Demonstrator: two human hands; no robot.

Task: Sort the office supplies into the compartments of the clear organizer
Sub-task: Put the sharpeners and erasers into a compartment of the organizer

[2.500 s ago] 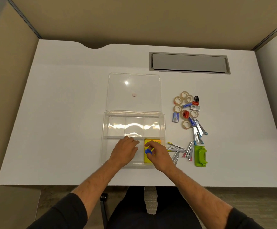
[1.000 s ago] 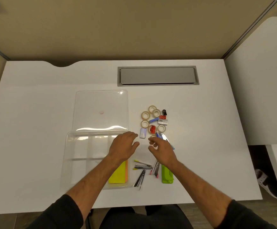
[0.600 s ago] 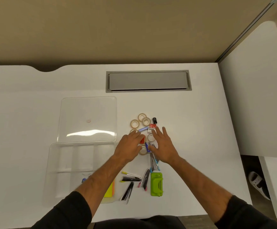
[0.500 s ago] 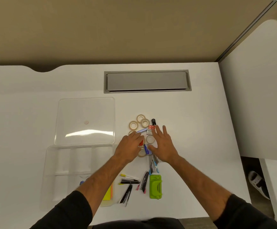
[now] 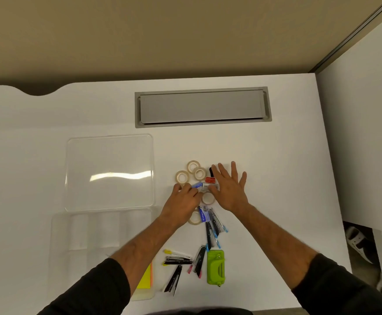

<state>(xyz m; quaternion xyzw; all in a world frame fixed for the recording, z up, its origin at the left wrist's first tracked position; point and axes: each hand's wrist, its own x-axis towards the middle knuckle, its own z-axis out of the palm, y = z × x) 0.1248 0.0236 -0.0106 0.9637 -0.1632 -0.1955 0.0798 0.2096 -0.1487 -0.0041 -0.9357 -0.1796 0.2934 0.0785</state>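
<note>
The clear organizer (image 5: 62, 235) lies at the lower left of the white desk, with yellow and orange sticky notes (image 5: 145, 279) in its near right compartment. Right of it is a cluster of supplies: tape rolls (image 5: 182, 177), small staple boxes (image 5: 210, 186), a black clip (image 5: 211, 171). My left hand (image 5: 184, 202) rests over the cluster's left side, fingers curled on a blue box (image 5: 197, 185). My right hand (image 5: 230, 188) lies flat with straight, spread fingers over the right side, thumb at the staple boxes.
The organizer's clear lid (image 5: 109, 172) lies flat behind it. Several staplers (image 5: 212, 223) and a green hole punch (image 5: 215, 267) lie nearer me. A grey cable hatch (image 5: 202, 108) is set into the desk at the back. A white partition (image 5: 365, 133) stands on the right.
Both hands left the organizer and reached right and forward to the tape and staple box cluster. The head turned right. In the last half second the right hand slid slightly farther.
</note>
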